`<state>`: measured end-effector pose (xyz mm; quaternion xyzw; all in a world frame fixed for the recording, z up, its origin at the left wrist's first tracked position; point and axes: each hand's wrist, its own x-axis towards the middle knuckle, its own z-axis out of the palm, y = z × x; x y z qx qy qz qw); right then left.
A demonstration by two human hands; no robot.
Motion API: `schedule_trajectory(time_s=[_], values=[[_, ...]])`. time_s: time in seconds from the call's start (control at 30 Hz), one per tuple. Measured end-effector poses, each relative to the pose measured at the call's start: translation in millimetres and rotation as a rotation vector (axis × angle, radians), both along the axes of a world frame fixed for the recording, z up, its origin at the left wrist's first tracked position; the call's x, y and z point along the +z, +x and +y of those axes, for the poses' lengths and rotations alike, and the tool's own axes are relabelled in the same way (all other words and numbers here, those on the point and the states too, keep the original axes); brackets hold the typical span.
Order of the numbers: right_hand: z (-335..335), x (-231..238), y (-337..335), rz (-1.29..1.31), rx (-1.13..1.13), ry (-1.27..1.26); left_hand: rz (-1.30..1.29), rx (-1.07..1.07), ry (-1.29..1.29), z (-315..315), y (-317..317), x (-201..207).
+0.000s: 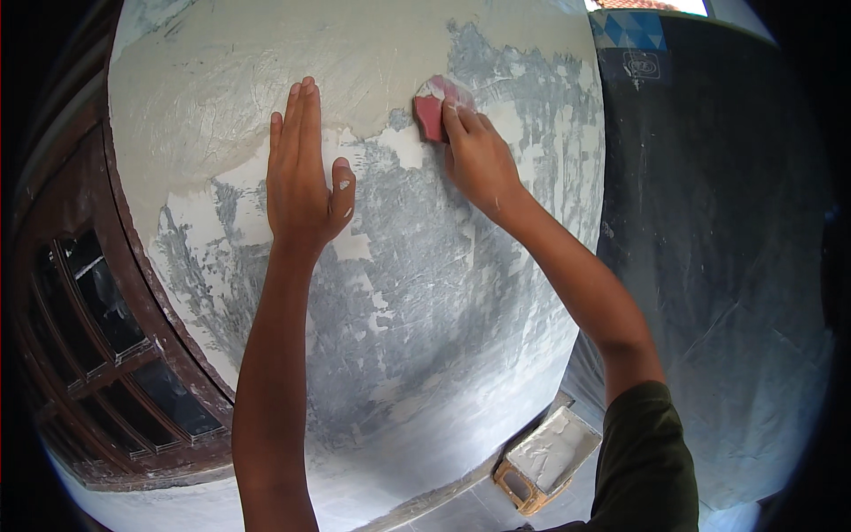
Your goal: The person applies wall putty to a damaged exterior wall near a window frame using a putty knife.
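Note:
A wall (425,293) fills the middle, with smooth cream coating above and patchy white over grey below. My left hand (301,182) lies flat on it, fingers stretched upward and thumb apart, holding nothing. Off to the right, my right hand (479,155) grips a flat red piece (429,115) smeared with white. That piece rests against the wall where the cream coating meets the grey patches. My fingers cover part of it, so I cannot tell whether it is a scraper or a pad.
Low at the right, a rectangular tray (554,448) of whitish paste sits on a yellowish stool (521,486) on grey tiles. A brown wooden frame with glass panes (106,293) borders the wall's left. Dark sheeting (718,266) hangs along the right.

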<state>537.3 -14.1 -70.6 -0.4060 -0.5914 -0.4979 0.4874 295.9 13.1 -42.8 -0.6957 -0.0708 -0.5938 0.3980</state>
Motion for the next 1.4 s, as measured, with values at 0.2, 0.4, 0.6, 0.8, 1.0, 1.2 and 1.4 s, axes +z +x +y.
schedule_trajectory(time_s=[0.2, 0.4, 0.6, 0.8, 1.0, 1.2, 1.4], values=[[-30, -4, -20, 0.03, 0.199, -0.074, 0.002, 0.026, -0.023, 0, -7, -1], [6, 77, 21, 0.07, -0.055, 0.144, 0.004, 0.012, -0.025, -2, 6, 1], [-13, -17, -31, -0.116, 0.004, -0.037, -0.005, 0.038, -0.005, -3, -6, 0], [-29, 41, -8, 0.023, 0.136, 0.131, 0.006, 0.021, 0.001, -2, 0, 1], [7, 39, 0, -0.045, -0.099, 0.104, -0.004, 0.033, 0.009, -2, 4, 0], [-26, -31, -34, -0.13, 0.085, -0.12, -0.006, 0.039, 0.027, -2, -6, 0], [-9, 74, 16, 0.045, 0.035, 0.158, 0.001, 0.009, 0.024, 0, 3, 2]])
